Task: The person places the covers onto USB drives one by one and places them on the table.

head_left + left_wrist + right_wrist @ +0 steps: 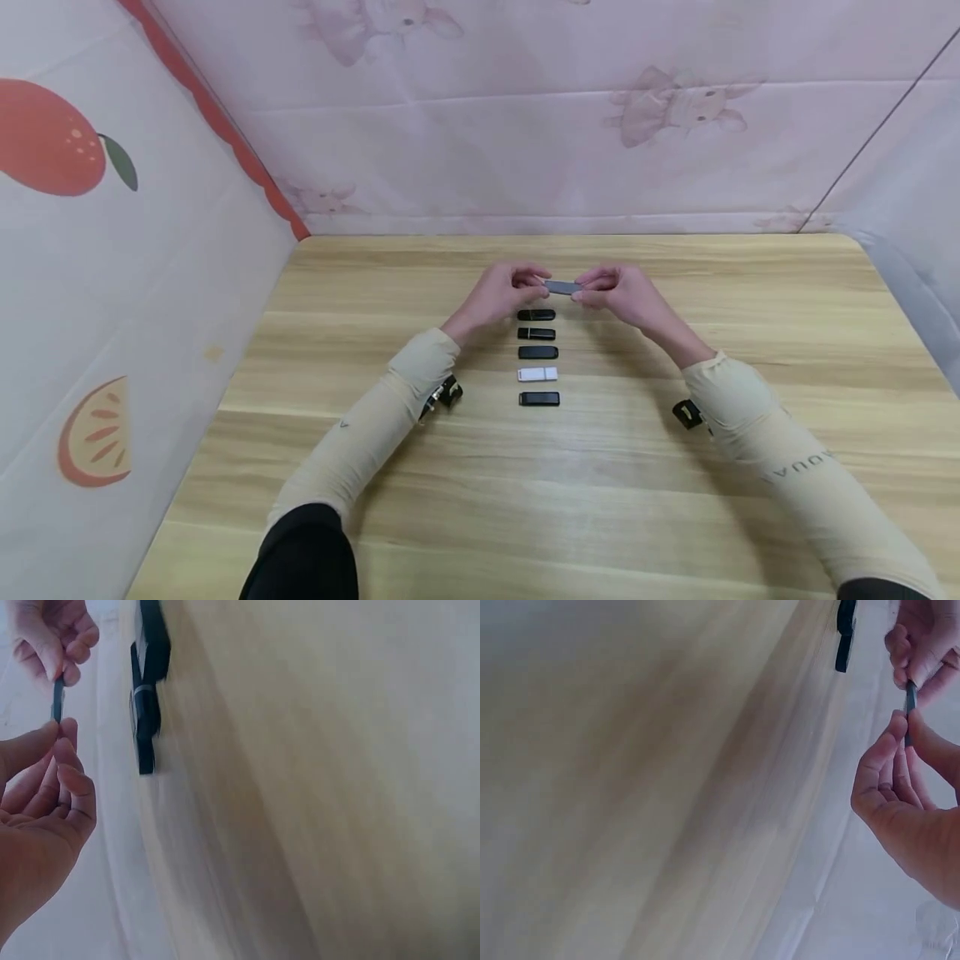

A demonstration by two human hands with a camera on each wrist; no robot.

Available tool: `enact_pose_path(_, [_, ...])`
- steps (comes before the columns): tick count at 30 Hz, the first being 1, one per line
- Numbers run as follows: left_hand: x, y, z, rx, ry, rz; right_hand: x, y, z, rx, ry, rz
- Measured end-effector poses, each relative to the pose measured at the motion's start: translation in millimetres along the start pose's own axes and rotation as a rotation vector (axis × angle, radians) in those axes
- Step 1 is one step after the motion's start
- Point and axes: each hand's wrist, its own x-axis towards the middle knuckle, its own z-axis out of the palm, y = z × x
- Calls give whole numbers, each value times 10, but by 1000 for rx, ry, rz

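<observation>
Both hands, the left hand (501, 293) and the right hand (622, 293), pinch the ends of a grey USB stick (562, 287) above the table (675, 500); five sticks already lie in a row (537, 357), this one not yet placed.

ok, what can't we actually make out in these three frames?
- Small grey flat stick: both ends hidden under the left hand and right hand; too small in the head view to tell whether it has a cap.
- Row of small black sticks: blurred in the left wrist view, cut off by the top edge.
- White stick: markings too small, head view.
</observation>
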Motion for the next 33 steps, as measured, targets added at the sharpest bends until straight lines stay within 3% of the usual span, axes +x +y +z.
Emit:
enact_pose_path(6, [20,-79,-69,55,35,-2,151,6,93,-76,11,-41])
enact_pose_path(13, [-11,-113,-63,251,4,43,231,-3,192,-271,13,-105])
enact_pose_path(24, [-85,6,-27,472,-66,-18,184,-77,282,-340,-25,-106])
enact_pose_path(33, [-100,63,45,569,-71,-25,127,-106,335,-387,-15,-89])
